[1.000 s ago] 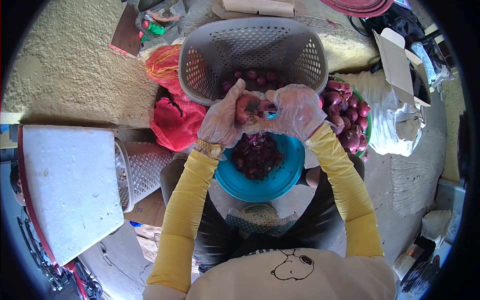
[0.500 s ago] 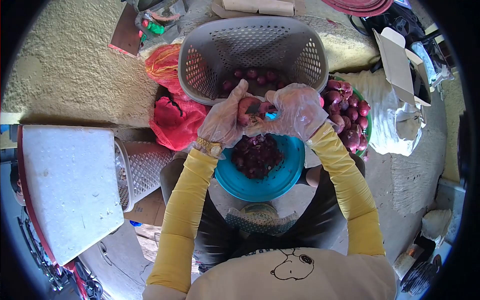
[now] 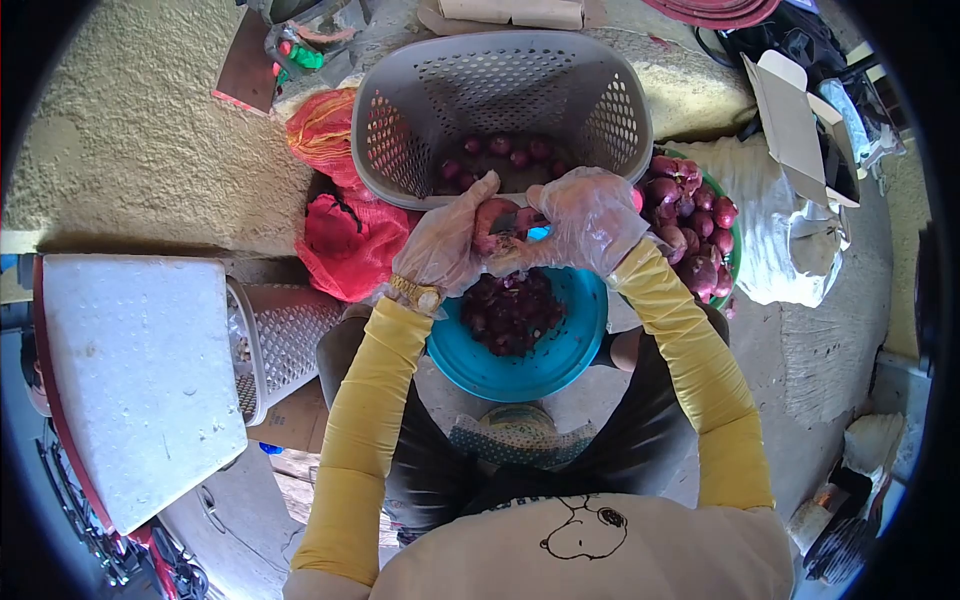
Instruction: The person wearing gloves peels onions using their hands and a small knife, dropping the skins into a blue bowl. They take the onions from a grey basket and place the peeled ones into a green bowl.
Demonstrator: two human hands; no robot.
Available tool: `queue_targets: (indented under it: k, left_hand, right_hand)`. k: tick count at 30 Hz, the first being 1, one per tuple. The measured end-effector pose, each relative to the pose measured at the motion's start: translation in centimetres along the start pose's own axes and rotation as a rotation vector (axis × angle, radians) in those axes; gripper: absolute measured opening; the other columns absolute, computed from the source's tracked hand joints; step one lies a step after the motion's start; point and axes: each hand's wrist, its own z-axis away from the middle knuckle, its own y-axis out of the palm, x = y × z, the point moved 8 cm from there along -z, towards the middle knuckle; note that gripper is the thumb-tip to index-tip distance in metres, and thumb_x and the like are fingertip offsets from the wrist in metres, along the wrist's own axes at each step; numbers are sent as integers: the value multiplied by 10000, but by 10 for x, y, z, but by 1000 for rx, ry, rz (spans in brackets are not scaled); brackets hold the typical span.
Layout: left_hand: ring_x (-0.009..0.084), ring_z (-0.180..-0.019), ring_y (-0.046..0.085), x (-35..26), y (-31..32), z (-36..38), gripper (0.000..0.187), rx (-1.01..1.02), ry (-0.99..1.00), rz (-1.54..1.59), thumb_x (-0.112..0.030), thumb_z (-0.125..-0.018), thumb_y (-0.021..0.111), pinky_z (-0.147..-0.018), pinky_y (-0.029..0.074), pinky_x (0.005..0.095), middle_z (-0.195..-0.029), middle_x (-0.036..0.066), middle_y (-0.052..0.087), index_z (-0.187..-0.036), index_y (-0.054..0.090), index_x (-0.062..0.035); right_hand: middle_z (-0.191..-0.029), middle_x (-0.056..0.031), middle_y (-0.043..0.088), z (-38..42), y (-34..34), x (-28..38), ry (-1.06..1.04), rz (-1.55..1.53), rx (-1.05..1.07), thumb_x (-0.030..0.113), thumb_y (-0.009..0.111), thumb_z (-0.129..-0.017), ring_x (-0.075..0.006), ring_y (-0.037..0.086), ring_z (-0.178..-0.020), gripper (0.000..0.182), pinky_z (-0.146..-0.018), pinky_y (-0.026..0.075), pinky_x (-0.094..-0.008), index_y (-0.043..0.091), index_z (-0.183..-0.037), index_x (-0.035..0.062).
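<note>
My left hand (image 3: 440, 245), in a clear plastic glove, is closed around a red onion (image 3: 490, 225). My right hand (image 3: 595, 220), gloved the same way, grips a small knife (image 3: 530, 218) with its dark blade against the onion. A bit of pink, perhaps the handle's end, shows beside the right wrist. Both hands are held close together above a blue basin (image 3: 505, 385) with dark red onion skins (image 3: 510, 315) in it. Just beyond the hands stands a grey perforated basket (image 3: 500, 75) with several red onions (image 3: 500, 146) at its bottom.
Right of the hands, a green-rimmed container (image 3: 737, 245) is heaped with red onions (image 3: 700, 225). A red mesh sack (image 3: 345, 240) lies on the left, near a white foam slab (image 3: 140, 380) and another basket (image 3: 295, 325). A white sack (image 3: 775, 230) and an open carton (image 3: 790, 125) are farther right.
The view has shifted very slightly. My hands keep nearly the same pose, with the onion in the left and the knife blade still against it.
</note>
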Motion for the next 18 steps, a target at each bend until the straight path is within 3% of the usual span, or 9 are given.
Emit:
queue_targets:
  k: [2, 6, 8, 9, 11, 12, 14, 18]
  left_hand:
    - [94, -684, 552, 5, -1, 2, 503, -40, -49, 20, -443, -1046, 595, -608, 468, 238, -897, 61, 716, -1066, 707, 47]
    - [94, -681, 568, 0, -3, 2, 495, -7, 8, -93, -438, -1044, 599, -611, 483, 240, -931, 52, 721, -1071, 706, 44]
    - [195, -902, 719, 1, -2, 2, 473, 79, -22, 44, -363, -1030, 635, -790, 590, 283, -1058, 130, 725, -1224, 594, 66]
    - [195, -902, 719, 3, -1, 5, 473, 80, -22, 43, -363, -1030, 635, -790, 590, 283, -1058, 130, 725, -1224, 594, 66]
    - [203, -996, 717, -33, 23, 36, 571, -36, 742, -1132, -325, -956, 743, -871, 565, 297, -1132, 108, 735, -1346, 516, 25]
    - [203, -996, 717, -29, 24, 37, 571, -33, 741, -1132, -325, -956, 743, -871, 565, 297, -1132, 108, 735, -1346, 516, 25]
    - [222, -1012, 718, -31, 23, 45, 659, -295, 904, -1429, -287, -911, 790, -906, 556, 328, -1202, 97, 727, -1409, 460, -9]
    - [218, -956, 722, -27, 14, 31, 578, -313, 920, -1293, -256, -937, 746, -885, 573, 339, -1168, 56, 738, -1392, 450, -55]
  right_hand:
    - [-843, -134, 719, -1, 2, 0, -1, 8, 38, 734, 738, -733, -361, 710, -890, 630, -775, 563, -485, 741, -958, 146]
    - [-863, -136, 722, -1, 8, -3, 28, -1, 47, 722, 735, -740, -358, 710, -914, 622, -787, 562, -481, 740, -973, 145]
    - [-887, -132, 727, 0, 9, -6, 37, 21, -6, 752, 715, -744, -354, 709, -923, 651, -798, 561, -476, 740, -987, 149]
    - [-887, -132, 727, 0, 9, -6, 38, 21, -7, 752, 715, -744, -354, 709, -923, 651, -798, 561, -476, 740, -987, 149]
    - [-899, -133, 729, -1, 8, -9, 90, -11, -18, 791, 693, -741, -346, 710, -926, 686, -803, 559, -471, 742, -1000, 158]
    - [-899, -133, 729, -1, 6, -8, 93, -11, -18, 791, 693, -741, -346, 710, -926, 686, -803, 559, -471, 742, -1000, 158]
    - [-901, -143, 729, -3, 8, -10, 146, -43, 38, 819, 675, -736, -352, 712, -924, 722, -803, 556, -471, 745, -1003, 151]
    - [-896, -146, 731, -5, 24, -17, 170, -131, 9, 817, 682, -729, -364, 713, -912, 733, -809, 554, -472, 745, -997, 137]
